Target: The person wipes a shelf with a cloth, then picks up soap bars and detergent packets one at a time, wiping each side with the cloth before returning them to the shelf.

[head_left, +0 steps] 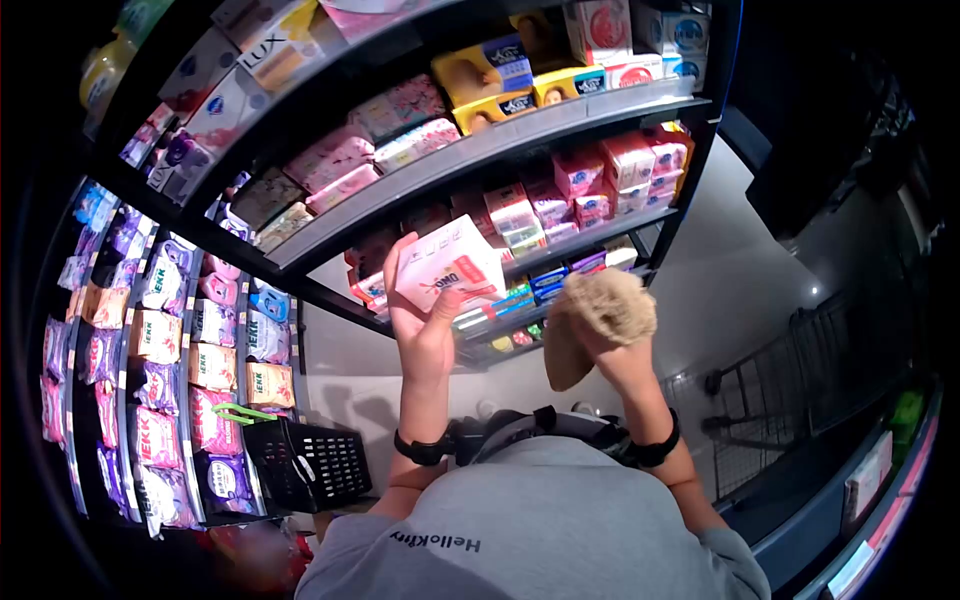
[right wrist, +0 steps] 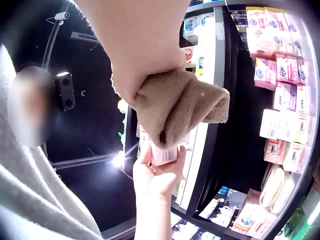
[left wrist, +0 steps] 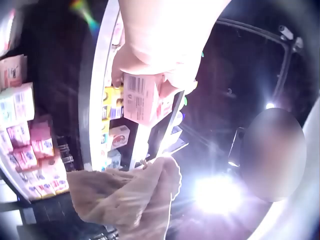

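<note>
Pink-and-white OMO box [head_left: 452, 268] is in your left grip [head_left: 424, 325], thumb and fingers round it, in front of the shelf [head_left: 480, 152] of boxed soaps. Tan cloth [head_left: 612, 305] hides your right grip's [head_left: 622, 358] fingers; can't tell open or closed. Black basket [head_left: 345, 465] sits near the bagged packs [head_left: 212, 366]; contents unclear.

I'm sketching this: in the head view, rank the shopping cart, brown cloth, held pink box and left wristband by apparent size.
1. Shopping cart
2. Brown cloth and pink box: too alike to rank
3. Left wristband
</note>
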### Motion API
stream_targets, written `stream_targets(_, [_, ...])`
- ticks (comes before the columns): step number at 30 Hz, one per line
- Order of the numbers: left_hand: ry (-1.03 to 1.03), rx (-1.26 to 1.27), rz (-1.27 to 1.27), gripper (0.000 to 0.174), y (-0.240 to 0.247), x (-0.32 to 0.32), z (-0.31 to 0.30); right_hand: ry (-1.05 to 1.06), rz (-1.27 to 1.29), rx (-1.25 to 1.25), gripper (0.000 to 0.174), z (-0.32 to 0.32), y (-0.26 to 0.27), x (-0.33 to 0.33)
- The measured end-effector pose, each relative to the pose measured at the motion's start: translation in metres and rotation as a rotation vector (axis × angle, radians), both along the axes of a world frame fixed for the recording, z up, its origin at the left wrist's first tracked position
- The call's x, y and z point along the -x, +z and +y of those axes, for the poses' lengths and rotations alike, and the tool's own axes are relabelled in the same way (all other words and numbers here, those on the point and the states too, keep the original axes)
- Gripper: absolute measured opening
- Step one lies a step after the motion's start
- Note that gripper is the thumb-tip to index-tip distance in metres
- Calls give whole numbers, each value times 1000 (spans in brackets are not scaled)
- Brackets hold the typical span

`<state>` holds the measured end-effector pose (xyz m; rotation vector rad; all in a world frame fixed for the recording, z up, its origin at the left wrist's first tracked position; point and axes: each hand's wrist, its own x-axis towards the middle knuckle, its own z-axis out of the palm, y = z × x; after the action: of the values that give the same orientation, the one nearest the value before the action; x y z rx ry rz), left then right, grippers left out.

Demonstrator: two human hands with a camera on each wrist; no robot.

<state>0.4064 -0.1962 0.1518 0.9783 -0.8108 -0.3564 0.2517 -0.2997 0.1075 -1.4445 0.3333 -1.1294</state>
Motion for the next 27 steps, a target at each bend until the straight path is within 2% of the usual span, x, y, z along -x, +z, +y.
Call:
stream_targets(1, [7, 13, -11, 67, 3, -4, 1, 13, -24, -187, 36, -4, -3, 1])
stream_targets(3, [-167, 29, 45, 76, 6, -10, 4, -16, -174, -468, 37, -18, -8, 2])
stream_targets(4, [-214, 59, 105, 85, 4, -4, 2, -23, -181, -463, 37, -19, -10, 0])
stream_targets(5, [-250, 95, 139, 89, 2, 5, -2, 54, -298, -475, 38, -20, -13, 0])
stream_targets(6, [-240, 48, 66, 90, 0, 11, -6, 129, -412, -486, 39, -20, -15, 2])
stream_targets(7, [-229, 0, -2, 90, -2, 17, -9, 159, -214, -415, 48, -16, -17, 4])
stream_targets(8, [-233, -55, -122, 89, -13, 17, -12, 230, -232, -271, 55, -6, -7, 0])
stream_targets(9, [-291, -115, -137, 84, -16, 26, -12, 304, -246, -126, 62, 3, 2, -1])
stream_targets(11, [-446, -277, -32, 77, -17, 26, -7, 420, -31, -76, 73, -10, 1, -1])
stream_targets(12, [-428, -370, -238, 77, -15, 20, -4, 428, -90, -221, 74, -6, 10, 3])
stream_targets(14, [-339, -497, -600, 81, -11, 17, -2, 446, -134, -152, 65, -14, 8, -2])
stream_targets(16, [-301, -496, -685, 84, -13, 19, 1, 479, -139, -125, 62, -16, 19, 1])
stream_targets(18, [-294, -472, -718, 85, -3, 21, 2, 634, -14, -184, 71, -21, 22, 7])
stream_targets(19, [-312, -445, -772, 83, 2, 21, 3, 676, 13, -255, 68, -23, 17, 8])
stream_targets(20, [-331, -417, -825, 80, 4, 21, 4, 760, -65, -302, 66, -22, 11, 3])
stream_targets(21, [-331, -417, -823, 80, -1, 19, 8, 841, -143, -348, 64, -22, 4, -2])
stream_targets(22, [-319, -381, -670, 81, -9, 17, 13, 834, -36, -504, 70, -21, -10, 4])
stream_targets(23, [-306, -345, -517, 82, -13, 16, 16, 831, -38, -505, 70, -21, -10, 1])
stream_targets(25, [-373, -88, -287, 81, -18, 14, 15, 925, 12, -488, 69, -20, -9, -5])
stream_targets(27, [-292, 50, -101, 81, -15, 17, 7, 875, 95, -355, 66, -13, -26, -12])
